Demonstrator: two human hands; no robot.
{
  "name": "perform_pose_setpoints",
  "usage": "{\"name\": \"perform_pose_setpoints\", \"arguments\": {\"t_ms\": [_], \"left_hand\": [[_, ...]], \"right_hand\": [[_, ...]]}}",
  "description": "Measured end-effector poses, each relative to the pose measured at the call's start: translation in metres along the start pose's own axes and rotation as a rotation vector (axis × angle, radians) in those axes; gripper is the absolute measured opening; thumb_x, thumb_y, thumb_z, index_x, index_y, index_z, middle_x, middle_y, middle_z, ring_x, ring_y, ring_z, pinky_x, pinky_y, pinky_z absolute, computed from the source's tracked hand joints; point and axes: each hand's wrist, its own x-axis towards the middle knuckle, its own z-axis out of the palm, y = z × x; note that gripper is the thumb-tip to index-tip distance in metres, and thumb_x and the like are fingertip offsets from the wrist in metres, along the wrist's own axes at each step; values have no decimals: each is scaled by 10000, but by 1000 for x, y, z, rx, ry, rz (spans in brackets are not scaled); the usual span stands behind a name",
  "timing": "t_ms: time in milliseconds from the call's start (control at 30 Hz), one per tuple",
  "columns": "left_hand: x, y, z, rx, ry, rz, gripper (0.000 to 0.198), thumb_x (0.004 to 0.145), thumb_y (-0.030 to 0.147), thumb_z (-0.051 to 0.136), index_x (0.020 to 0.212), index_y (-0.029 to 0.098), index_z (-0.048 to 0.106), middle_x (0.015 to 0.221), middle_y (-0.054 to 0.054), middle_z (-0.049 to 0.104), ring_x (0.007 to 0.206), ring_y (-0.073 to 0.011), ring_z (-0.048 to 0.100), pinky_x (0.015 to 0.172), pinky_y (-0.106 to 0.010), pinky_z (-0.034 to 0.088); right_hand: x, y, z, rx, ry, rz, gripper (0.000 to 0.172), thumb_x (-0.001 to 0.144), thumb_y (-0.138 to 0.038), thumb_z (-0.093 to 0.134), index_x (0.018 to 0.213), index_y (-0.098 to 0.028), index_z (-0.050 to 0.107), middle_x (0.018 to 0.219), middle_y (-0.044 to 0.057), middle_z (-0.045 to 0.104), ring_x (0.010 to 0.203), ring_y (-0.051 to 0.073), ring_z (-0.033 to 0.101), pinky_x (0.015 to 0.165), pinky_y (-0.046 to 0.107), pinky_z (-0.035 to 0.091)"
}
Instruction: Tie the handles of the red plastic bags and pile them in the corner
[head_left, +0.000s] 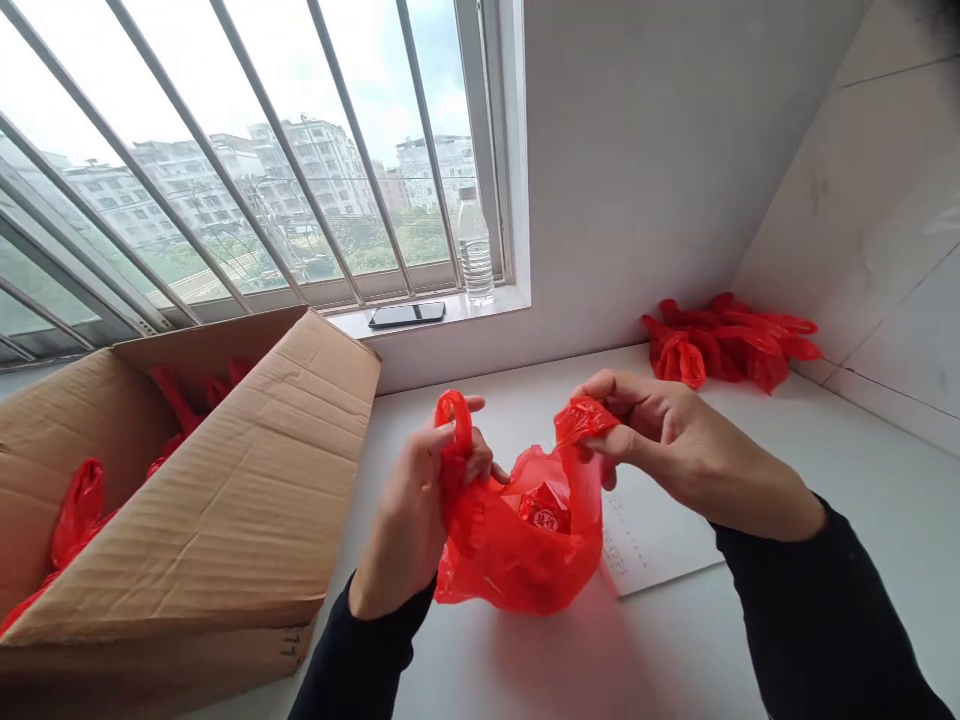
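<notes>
Between my hands hangs a red plastic bag (pixel 517 570), its mouth facing up. Inside it shows a shiny red packet (pixel 546 512) with a pale round mark; what else the bag contains is hidden. My left hand (pixel 427 480) grips one handle, which loops up over the thumb. The other handle is bunched between the thumb and fingers of my right hand (pixel 652 425). A white sheet with small writing (pixel 660 540) lies on the white table, partly behind the bag.
A large open cardboard box (pixel 247 480) stands at left with red bags (pixel 79 510) inside. More red plastic bags (pixel 727 340) lie heaped at the back right by the wall. On the sill are a phone (pixel 407 315) and a clear bottle (pixel 475 250), beside the barred window.
</notes>
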Motion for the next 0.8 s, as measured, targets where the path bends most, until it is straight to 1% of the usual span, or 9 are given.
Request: {"name": "perform_pose_setpoints", "arguments": {"t_ms": [200,267,367,467,567,633,667,733,800], "left_hand": [[-2,-9,2,157,74,113,224,938,410,598,984,221,708,821,-30,586,807,-182,608,724,-287,530],[-2,-11,4,188,55,111,263,951,452,584,1085,252,691,731,-6,584,670,-156,584,633,-275,508],[-5,-9,11,306,20,74,280,958,455,575,1122,253,680,574,47,456,513,-112,430,513,-233,412],[-12,-5,18,408,-119,59,231,959,375,575,1134,257,667,807,-5,573,701,-143,515,646,-249,479],[-19,-4,22,434,-246,76,224,919,279,619,1142,275,631,989,-20,596,894,-183,544,841,-292,495],[-20,-6,21,424,-263,66,86,912,288,636,986,245,628,887,-5,566,797,-161,508,743,-265,476],[-20,-8,21,405,-260,54,103,929,321,618,889,227,604,806,6,525,718,-143,465,660,-250,443],[-18,-10,18,354,-259,19,295,971,399,548,750,206,521,681,30,409,597,-112,345,537,-240,338],[-15,-12,14,314,-240,-2,387,982,455,517,696,201,457,632,47,320,551,-97,252,494,-245,255]], "right_hand": [[-1,-4,10,-24,-34,-45,147,927,-274,619,1049,-224,685,995,35,715,841,168,683,720,294,600],[-2,-7,16,-65,-36,-59,139,918,-264,630,1027,-238,712,960,22,707,830,165,670,709,286,584],[-3,-10,22,-135,16,-58,124,894,-254,656,992,-260,733,823,-8,653,732,141,613,662,268,549],[-4,-11,25,-125,56,-45,151,914,-282,636,1036,-251,722,725,-22,611,665,129,583,601,251,521],[-6,-15,26,-127,-4,-75,198,912,-297,657,1094,-257,722,802,-9,685,710,137,629,629,257,534],[-8,-16,27,-170,-50,-106,272,897,-270,673,1165,-296,706,907,-4,725,778,153,660,668,271,552],[-9,-16,29,-201,-45,-122,326,896,-252,667,1215,-320,682,964,-2,730,815,162,666,689,282,560],[-8,-13,33,-286,44,-150,414,914,-251,636,1314,-355,614,1075,12,714,876,177,655,712,305,567],[-5,-8,36,-368,122,-153,396,936,-321,621,1331,-341,597,1148,36,683,914,189,633,716,315,561]]}}
